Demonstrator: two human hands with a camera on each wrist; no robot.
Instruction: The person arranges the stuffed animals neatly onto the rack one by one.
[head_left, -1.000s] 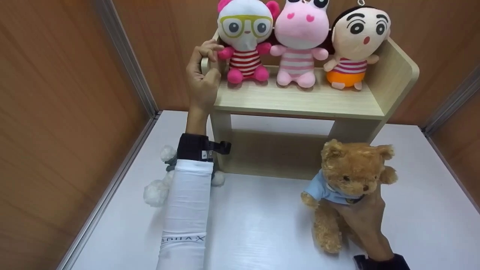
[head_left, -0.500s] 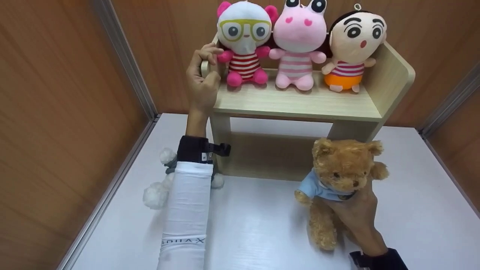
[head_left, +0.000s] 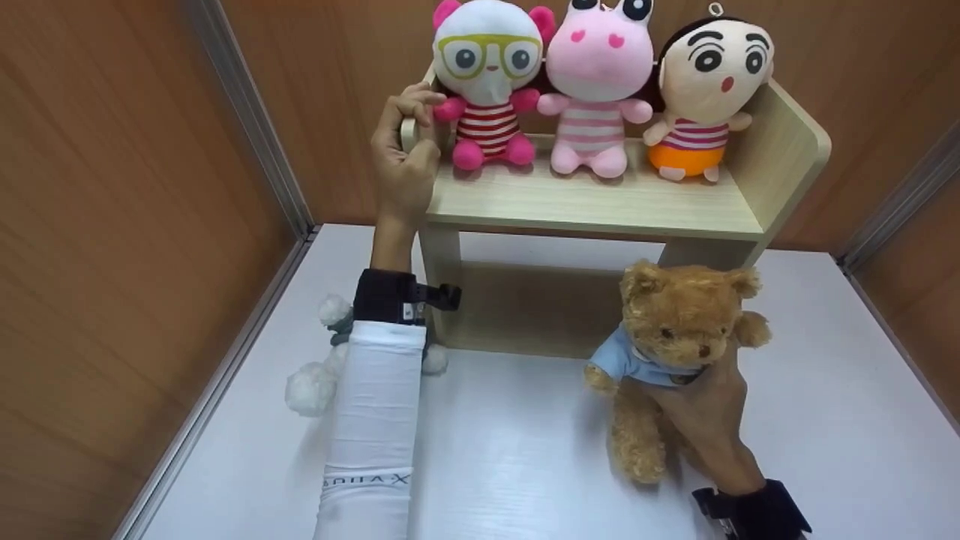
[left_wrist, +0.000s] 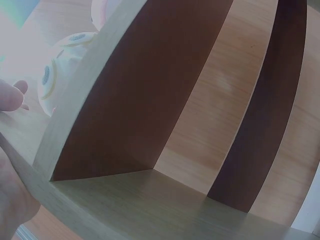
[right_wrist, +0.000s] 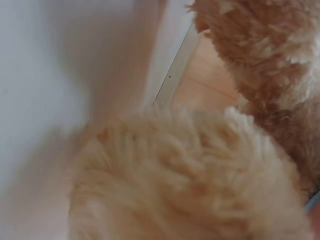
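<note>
My left hand (head_left: 405, 161) grips the left side panel of a small light-wood shelf (head_left: 600, 202), its fingers curled over the panel's edge. In the left wrist view the shelf's underside and side panel (left_wrist: 75, 100) fill most of the picture. My right hand (head_left: 709, 405) holds a brown teddy bear (head_left: 679, 307) in a light blue shirt round its body, in front of the shelf's right leg. The bear faces forward with its legs hanging down. Its fur (right_wrist: 185, 180) covers much of the right wrist view.
On the shelf sit a panda plush (head_left: 491, 90) with yellow glasses, a pink plush (head_left: 600, 75) and a boy doll (head_left: 705, 97) in orange shorts. A white and grey plush (head_left: 311, 388) lies on the white table (head_left: 510, 450), partly behind my left sleeve. Wooden walls (head_left: 135, 187) enclose the table.
My right hand has carried the teddy bear a little left and up toward the shelf. My left hand keeps its grip on the side panel.
</note>
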